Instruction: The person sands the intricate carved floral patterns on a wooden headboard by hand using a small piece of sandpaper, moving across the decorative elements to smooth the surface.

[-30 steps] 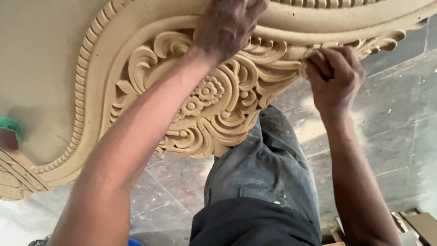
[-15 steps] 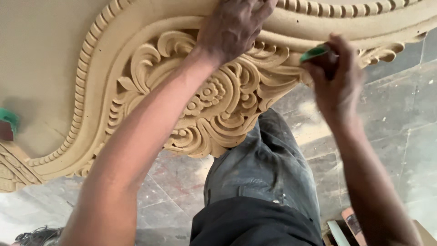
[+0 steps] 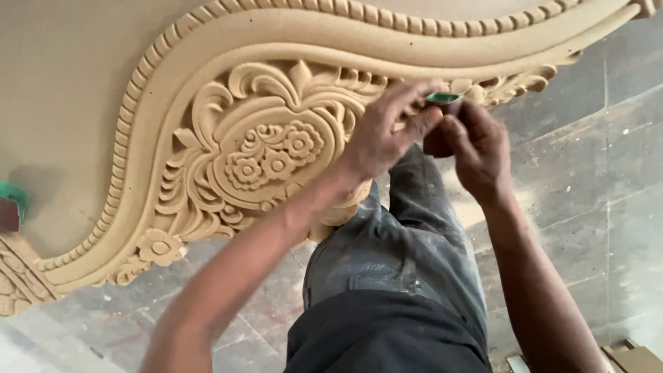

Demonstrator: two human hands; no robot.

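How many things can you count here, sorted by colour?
Tan: 1, the carved panel
Green: 2, a small piece pinched between the left hand and right hand, and a block at the left edge
Total: 3

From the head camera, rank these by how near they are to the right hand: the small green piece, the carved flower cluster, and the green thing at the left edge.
From the right hand:
1. Small green piece, at its fingertips, just above the hand.
2. Carved flower cluster, to the left, in the middle of the carved panel.
3. Green thing at the left edge, far left on the panel's flat part.
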